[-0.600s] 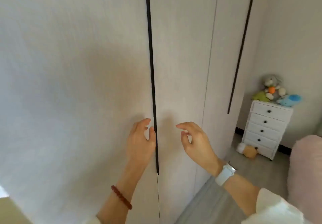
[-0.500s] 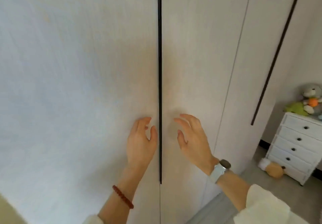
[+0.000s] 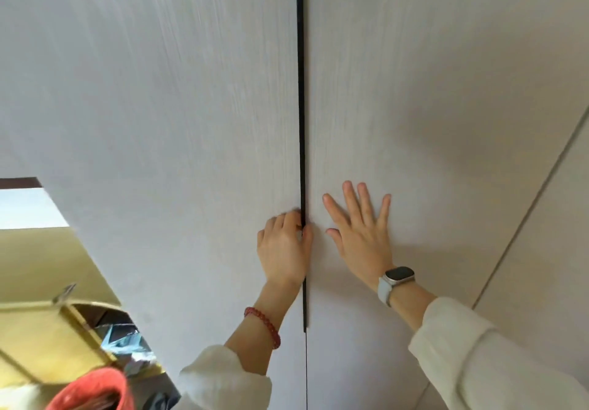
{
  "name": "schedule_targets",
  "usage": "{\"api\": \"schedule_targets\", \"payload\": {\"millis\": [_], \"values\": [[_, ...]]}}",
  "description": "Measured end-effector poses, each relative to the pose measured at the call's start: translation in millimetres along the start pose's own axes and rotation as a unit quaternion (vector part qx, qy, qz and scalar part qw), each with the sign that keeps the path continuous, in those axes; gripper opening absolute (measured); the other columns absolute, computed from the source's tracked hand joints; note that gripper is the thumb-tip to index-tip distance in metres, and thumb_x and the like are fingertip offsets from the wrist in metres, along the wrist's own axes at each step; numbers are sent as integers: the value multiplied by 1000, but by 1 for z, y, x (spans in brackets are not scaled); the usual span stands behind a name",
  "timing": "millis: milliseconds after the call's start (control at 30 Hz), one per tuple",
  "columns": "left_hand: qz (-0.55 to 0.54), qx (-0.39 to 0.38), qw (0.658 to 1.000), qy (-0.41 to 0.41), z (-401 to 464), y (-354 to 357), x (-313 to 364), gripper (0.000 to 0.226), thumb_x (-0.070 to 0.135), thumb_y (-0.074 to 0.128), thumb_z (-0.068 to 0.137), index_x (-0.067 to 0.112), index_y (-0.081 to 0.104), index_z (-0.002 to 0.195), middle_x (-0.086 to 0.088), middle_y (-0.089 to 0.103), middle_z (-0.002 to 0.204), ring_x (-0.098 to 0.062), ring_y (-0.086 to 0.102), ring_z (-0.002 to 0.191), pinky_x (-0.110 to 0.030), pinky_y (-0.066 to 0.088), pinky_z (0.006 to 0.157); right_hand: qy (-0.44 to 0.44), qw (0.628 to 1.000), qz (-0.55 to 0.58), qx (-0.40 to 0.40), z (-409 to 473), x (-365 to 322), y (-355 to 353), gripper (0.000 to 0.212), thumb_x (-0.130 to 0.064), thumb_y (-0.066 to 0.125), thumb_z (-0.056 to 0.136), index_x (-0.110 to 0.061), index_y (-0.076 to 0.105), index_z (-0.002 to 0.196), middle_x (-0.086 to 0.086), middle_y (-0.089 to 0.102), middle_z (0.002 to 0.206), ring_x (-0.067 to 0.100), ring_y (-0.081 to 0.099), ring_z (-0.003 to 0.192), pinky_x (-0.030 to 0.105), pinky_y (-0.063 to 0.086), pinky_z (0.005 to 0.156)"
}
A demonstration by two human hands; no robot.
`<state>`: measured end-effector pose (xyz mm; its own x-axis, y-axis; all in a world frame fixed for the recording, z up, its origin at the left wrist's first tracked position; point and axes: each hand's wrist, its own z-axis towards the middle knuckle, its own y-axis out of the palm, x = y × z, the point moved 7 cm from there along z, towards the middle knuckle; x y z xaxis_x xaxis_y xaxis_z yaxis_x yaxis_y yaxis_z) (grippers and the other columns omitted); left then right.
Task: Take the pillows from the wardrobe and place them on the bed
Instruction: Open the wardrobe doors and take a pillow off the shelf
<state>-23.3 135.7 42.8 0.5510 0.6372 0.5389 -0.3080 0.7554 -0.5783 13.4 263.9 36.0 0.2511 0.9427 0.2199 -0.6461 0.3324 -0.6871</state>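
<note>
Pillows weren't visible, presumably behind the closed wardrobe [image 3: 191,122] doors; bed out of frame. Step: opening. Left hand [image 3: 283,245] gripped the black handle strip [image 3: 301,122] at the seam, fingers curled round its edge. Right hand [image 3: 360,231] lay flat, fingers spread, on the right door [image 3: 430,90]. Next likely: pull the left door outward. Doors: pale, matte, fine vertical grain, flat slabs.

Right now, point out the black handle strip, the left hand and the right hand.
black handle strip [image 3: 300,90], head view, upper stretch of the strip.
left hand [image 3: 283,247], head view, back of hand.
right hand [image 3: 363,237], head view, back of hand.
</note>
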Motion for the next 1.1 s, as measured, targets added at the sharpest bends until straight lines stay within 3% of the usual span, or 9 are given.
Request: {"api": "schedule_targets", "payload": {"millis": [200,367,467,533,667,767,867,933,1100], "values": [[-24,-35,999,-16,-15,-12,5,6,11,54,82,9,53,78,-7,64,72,-27,51,82,-32,31,71,35,969,231,-75,-25,1,-29,50,-7,50,86,-15,40,134,12,29,150,33,13,142,59,12,111],[-66,-28,997,24,-68,-58,8,12,6,60,79,5,52,70,-9,58,63,-28,52,70,-35,38,65,148,895,415,-71,-85,-6,-65,23,0,50,88,-2,61,107,17,66,106,33,57,106,36,43,92],[-108,-19,994,23,-110,-97,-2,9,11,62,80,7,55,74,-7,58,67,-24,53,69,-39,46,65,146,849,501,-84,-114,-37,-90,22,-4,53,88,-6,63,107,10,68,103,18,63,94,12,45,85],[-133,-3,991,20,-136,-129,-11,13,22,57,80,10,55,74,0,55,66,-17,50,67,-29,43,66,108,822,547,-113,-130,-71,-105,24,-8,55,88,-10,62,111,3,67,104,8,61,93,0,41,82],[-146,24,989,21,-175,-195,-34,18,31,50,77,15,55,75,23,45,69,-4,43,70,-24,38,70,25,766,620,-168,-152,-144,-130,30,-11,53,90,-15,57,119,-8,60,110,-1,59,99,7,45,87],[-127,35,991,-7,-200,-239,-60,12,33,52,78,20,53,78,21,49,74,-6,50,74,-27,43,71,-36,737,650,-181,-161,-199,-149,31,-11,52,90,-16,55,121,-15,57,114,-1,57,106,12,46,91],[-120,79,989,-46,-225,-280,-87,6,32,54,82,35,51,86,24,54,86,4,54,85,-7,41,73,-80,704,680,-190,-168,-249,-163,33,-12,48,91,-15,52,124,-12,54,123,-1,51,115,22,45,98],[-111,123,984,-68,-240,-307,-103,21,24,54,86,42,49,96,27,55,96,14,53,92,0,38,76,-118,694,678,-209,-172,-282,-169,40,-12,45,91,-14,45,132,-2,49,135,9,45,126,31,41,105],[-60,205,964,-159,-257,-357,-152,27,8,46,93,13,52,119,25,52,106,4,52,99,-1,38,80,-240,702,627,-237,-170,-358,-185,52,-10,44,93,-21,28,140,-5,29,148,12,24,139,17,19,111]]}}
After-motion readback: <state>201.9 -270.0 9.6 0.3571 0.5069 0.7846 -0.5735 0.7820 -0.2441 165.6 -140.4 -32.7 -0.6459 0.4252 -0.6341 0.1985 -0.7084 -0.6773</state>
